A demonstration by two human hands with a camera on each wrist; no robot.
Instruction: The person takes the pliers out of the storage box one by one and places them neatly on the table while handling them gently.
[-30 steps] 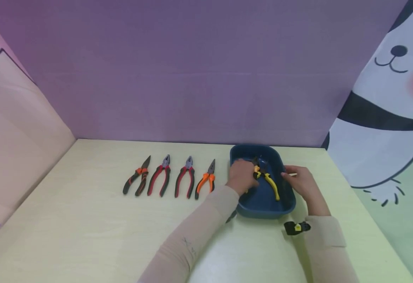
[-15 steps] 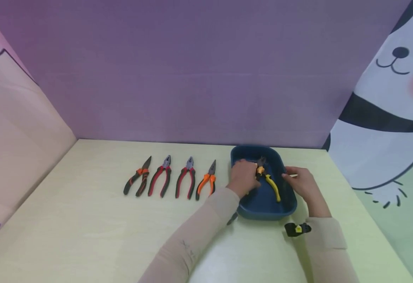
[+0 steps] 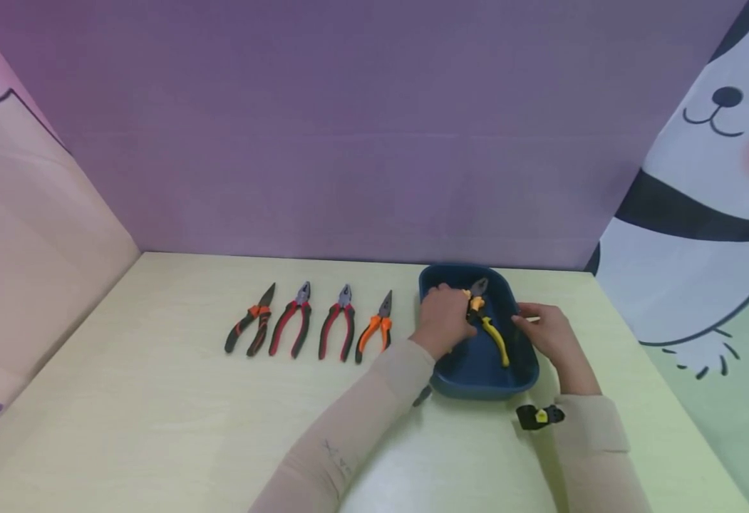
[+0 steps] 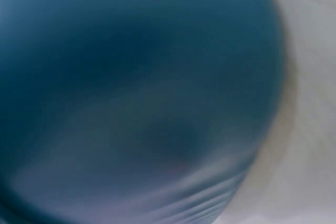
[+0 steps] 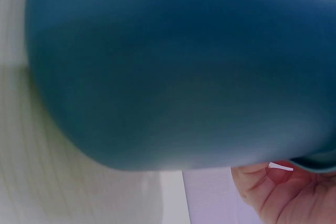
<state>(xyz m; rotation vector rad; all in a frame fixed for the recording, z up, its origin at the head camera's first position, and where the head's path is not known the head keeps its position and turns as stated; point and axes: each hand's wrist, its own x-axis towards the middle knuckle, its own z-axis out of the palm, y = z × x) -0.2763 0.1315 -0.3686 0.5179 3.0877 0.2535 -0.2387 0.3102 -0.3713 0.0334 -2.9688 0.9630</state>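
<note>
My left hand (image 3: 443, 320) reaches into the dark blue plastic box (image 3: 477, 390), fingers curled down at its left side. Beside them lie pliers with yellow-and-black handles (image 3: 496, 342), jaws toward the back. A small yellow-orange bit shows at the fingertips; the hand covers what it grips, apparently pliers. At the box's right rim, my right hand (image 3: 547, 333) pinches the edge between thumb and fingers; in the right wrist view, its fingers (image 5: 294, 195) bend at the rim. Only the outer wall of the box (image 4: 131, 103) fills the left wrist view.
Left of the box, several pliers lie in a row: orange-and-black pliers (image 3: 250, 320), two red-and-black pairs (image 3: 291, 324) (image 3: 338, 320), and smaller orange pliers (image 3: 374, 328). A dark handle end (image 3: 422, 395) peeks out beside the left sleeve. A purple wall (image 3: 361, 142) stands behind the table.
Inside the box the yellow-handled pliers' head has shifted slightly right and now shows more clearly. My left hand has moved a little right; my right hand stays on the rim.
</note>
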